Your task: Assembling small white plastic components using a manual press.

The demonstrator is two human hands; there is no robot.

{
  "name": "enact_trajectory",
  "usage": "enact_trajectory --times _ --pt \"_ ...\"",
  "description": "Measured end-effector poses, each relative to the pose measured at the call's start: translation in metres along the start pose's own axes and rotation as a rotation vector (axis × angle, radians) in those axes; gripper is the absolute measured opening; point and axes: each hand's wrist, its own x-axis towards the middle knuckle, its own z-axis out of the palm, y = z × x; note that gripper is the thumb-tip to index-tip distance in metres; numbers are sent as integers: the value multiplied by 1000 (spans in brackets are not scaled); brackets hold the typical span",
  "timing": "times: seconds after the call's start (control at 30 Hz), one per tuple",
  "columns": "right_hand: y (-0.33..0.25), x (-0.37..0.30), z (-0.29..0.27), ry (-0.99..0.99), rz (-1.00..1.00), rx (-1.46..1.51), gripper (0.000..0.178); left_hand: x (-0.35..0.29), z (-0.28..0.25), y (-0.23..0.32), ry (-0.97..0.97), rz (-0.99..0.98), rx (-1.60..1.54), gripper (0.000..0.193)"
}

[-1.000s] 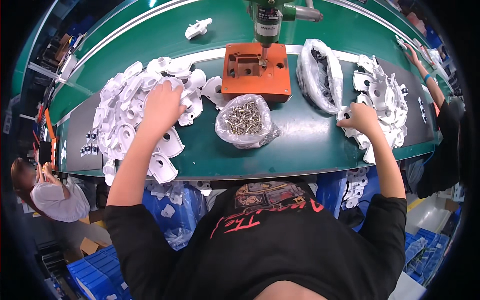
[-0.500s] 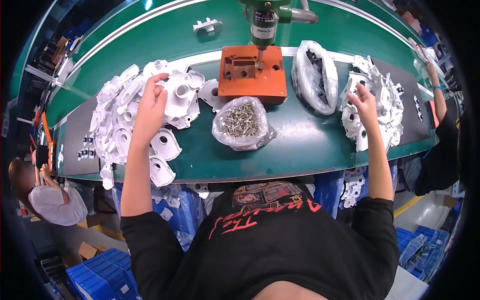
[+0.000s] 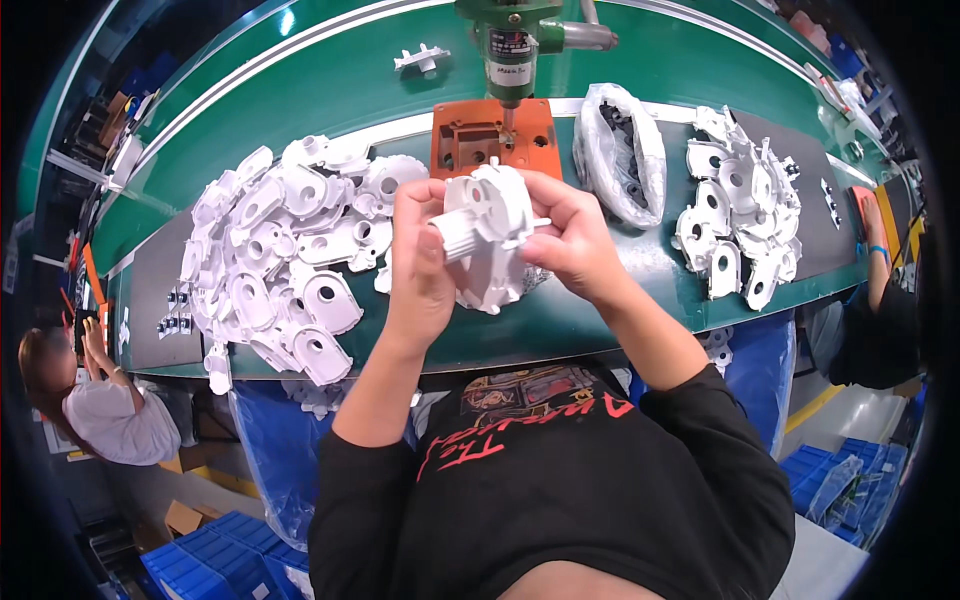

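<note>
Over the middle of the bench, my left hand [image 3: 420, 265] and my right hand [image 3: 580, 240] are closed on white plastic housing parts [image 3: 490, 205] held upright together. A ribbed cylinder juts from them toward my left fingers. The parts overlap, so I cannot tell whether they are joined. Behind them stands an orange fixture block [image 3: 545, 150], its lower part hidden by my hands. The bag of screws is almost wholly covered. A large pile of white housings [image 3: 260, 240] lies to the left, a smaller pile of white housings [image 3: 740, 200] to the right.
A green press [image 3: 510, 40] with a side handle rises above the orange block. Right of it sits a clear plastic bag [image 3: 592, 150] with black parts. One white part [image 3: 422, 58] lies far back. Blue bins flank me below the bench edge. Other people work at both sides.
Both hands have come inward, the left from the left pile and the right from the right pile. White housing parts are now held between them, covering the screw bag.
</note>
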Motion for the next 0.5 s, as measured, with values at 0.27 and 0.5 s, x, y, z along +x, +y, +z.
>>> enact_trajectory --times 0.27,0.5 --pt "22 -9 16 -47 57 -124 73 -1 3 -1 240 -75 32 41" --pt "12 -4 15 21 -41 -158 59 -2 0 -21 151 287 196 60"
